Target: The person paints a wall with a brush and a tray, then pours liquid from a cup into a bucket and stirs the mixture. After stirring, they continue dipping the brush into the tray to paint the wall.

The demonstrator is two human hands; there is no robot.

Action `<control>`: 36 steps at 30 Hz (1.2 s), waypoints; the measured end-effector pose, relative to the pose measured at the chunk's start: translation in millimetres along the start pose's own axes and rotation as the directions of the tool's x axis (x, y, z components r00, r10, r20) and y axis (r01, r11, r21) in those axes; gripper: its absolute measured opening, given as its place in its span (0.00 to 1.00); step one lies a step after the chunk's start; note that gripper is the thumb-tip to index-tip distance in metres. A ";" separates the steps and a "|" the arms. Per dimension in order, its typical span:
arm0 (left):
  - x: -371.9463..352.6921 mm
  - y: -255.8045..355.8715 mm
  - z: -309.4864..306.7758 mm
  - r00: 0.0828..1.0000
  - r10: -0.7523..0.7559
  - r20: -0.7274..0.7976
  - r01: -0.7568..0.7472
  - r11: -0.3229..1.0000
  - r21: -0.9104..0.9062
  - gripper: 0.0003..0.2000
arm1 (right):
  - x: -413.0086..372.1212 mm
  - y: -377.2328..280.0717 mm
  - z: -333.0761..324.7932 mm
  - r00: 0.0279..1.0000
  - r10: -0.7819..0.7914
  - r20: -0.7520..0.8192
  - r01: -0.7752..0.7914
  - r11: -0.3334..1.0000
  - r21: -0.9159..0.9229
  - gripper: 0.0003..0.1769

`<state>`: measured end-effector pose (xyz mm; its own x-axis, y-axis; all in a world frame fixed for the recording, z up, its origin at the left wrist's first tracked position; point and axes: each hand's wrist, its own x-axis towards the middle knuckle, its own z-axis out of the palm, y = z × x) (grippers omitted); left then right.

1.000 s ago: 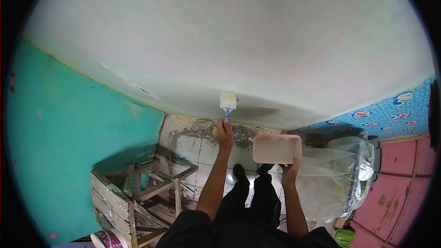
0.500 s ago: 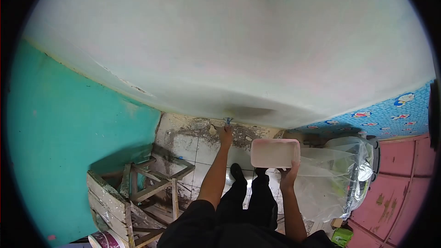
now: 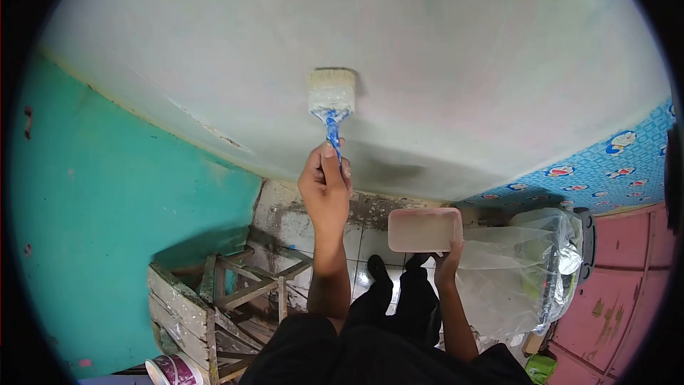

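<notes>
My left hand (image 3: 325, 184) is closed around the blue handle of a wide paintbrush (image 3: 332, 96), whose pale bristles point up against the whitish wall (image 3: 442, 64). The metal band and handle are smeared with white paint. Lower and to the right, my right hand (image 3: 448, 259) grips the near right corner of a pinkish rectangular plastic tub (image 3: 425, 232). Its inside looks pale; I cannot make out how full it is. The fingers under the tub are partly hidden.
A paint-spattered wooden frame (image 3: 182, 299) stands lower left by the turquoise wall (image 3: 107, 207), with a paint bucket (image 3: 174, 369) below. Clear plastic sheeting (image 3: 499, 278) covers things at right, near pink panels (image 3: 613, 299). Stained tiles (image 3: 285, 228) lie underfoot.
My left hand has raised the paintbrush from low by the wall's base to higher on the whitish wall. The tub in my right hand stays nearly where it was.
</notes>
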<state>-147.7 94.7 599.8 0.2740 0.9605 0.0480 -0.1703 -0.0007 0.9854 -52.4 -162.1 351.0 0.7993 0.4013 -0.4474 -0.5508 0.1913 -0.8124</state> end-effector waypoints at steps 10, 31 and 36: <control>-10.1 -300.5 -43.5 0.997 0.073 -0.023 -0.048 0.825 0.563 0.18 | -6.1 4.3 -18.9 1.000 0.012 -0.018 -0.012 1.000 -0.018 0.27; 2.2 -32.4 19.4 0.986 0.162 0.036 -0.165 0.983 0.076 0.16 | -15.9 -15.2 2.7 1.000 0.003 -0.027 -0.001 0.998 0.070 0.31; -18.1 -206.0 7.7 0.990 0.141 0.006 -0.136 0.943 0.304 0.16 | -15.0 -12.5 -1.4 0.999 -0.005 -0.052 0.009 0.997 0.071 0.30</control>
<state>-110.3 75.3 397.1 0.2532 0.9491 0.1872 0.0899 -0.2158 0.9723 -57.3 -171.7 367.4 0.8135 0.3531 -0.4622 -0.5594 0.2576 -0.7878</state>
